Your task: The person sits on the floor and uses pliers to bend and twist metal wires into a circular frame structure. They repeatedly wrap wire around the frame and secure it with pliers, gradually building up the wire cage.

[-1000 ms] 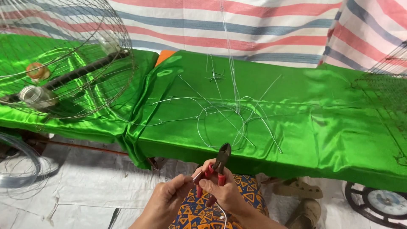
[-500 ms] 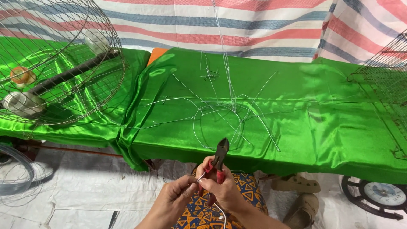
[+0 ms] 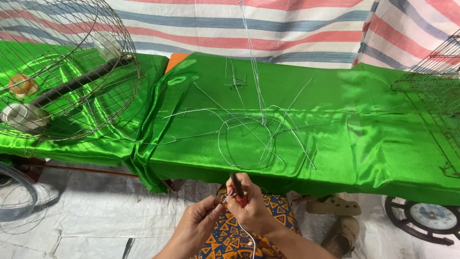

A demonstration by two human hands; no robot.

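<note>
Right hand (image 3: 251, 208) wrapped tight round 1 pair of pliers (image 3: 237, 188) with red handles, dark nose pointing up and away, grip pressed together on the handles. Left hand (image 3: 200, 221) just beside it, thumb and forefinger pinching 1 thin wire (image 3: 226, 196) right at the plier nose. Held close over the lap, above patterned orange and blue cloth (image 3: 225, 237), likely so both hands can brace against each other for fine bending; a pale strand of the wire trailing down past the right wrist.

Further out, 1 counter (image 3: 364, 144) draped in shiny green satin, its near edge just beyond the hands. On it, a loose tangle of cut wires (image 3: 249, 134): 1 bent into a rough ring, several straight lengths crossing it, exact count not readable. Laid within arm's reach, probably as stock. 1 small twisted wire piece (image 3: 236, 84) farther back.

To the left, 1 round wire cage (image 3: 62, 72) lying on its side on the green cloth, 1 dark bar (image 3: 79, 84) running through it. 1 flat wire mesh (image 3: 431, 81) at the right edge. 1 coil of wire (image 3: 17, 199) on the floor at left, 2 tan shoes (image 3: 338, 218) under the counter, 1 round dial object (image 3: 429, 218) at lower right. Striped sheet (image 3: 297, 24) hanging behind.
</note>
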